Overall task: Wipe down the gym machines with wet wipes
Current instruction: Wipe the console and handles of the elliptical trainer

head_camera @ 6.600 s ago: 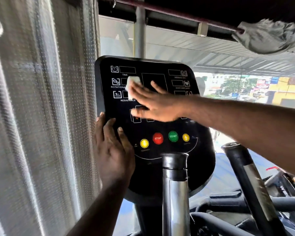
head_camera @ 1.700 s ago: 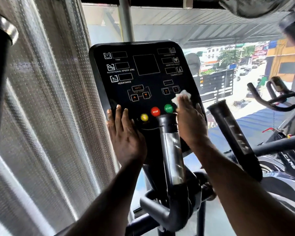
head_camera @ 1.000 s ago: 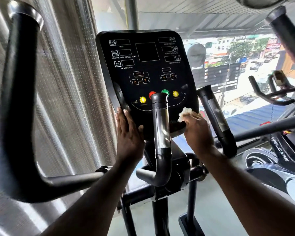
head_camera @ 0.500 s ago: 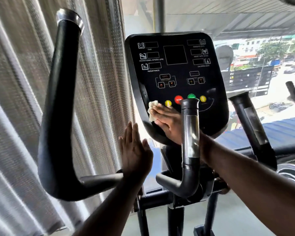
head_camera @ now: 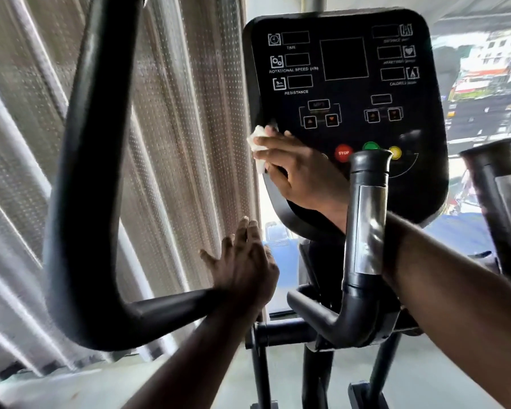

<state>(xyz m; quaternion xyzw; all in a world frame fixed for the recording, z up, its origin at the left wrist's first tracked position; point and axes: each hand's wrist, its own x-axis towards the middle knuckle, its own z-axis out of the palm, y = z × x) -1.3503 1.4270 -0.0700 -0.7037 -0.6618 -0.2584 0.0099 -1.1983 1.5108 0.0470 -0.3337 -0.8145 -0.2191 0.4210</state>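
I face a black exercise machine beside a pale perforated curtain [head_camera: 174, 113]; a sunlit street shows through the window [head_camera: 484, 69] behind. The console [head_camera: 351, 69] stands upright, taller than wide, with some of its labels blurred. My right hand [head_camera: 301, 172] hides its lower left buttons, fingers curled round a crumpled white wet wipe [head_camera: 257, 143] at the console's left edge; the wipe runs up and down. My left hand [head_camera: 242, 267] is spread, holding nothing, lower down. A curved handlebar [head_camera: 80, 172] is cut off above.
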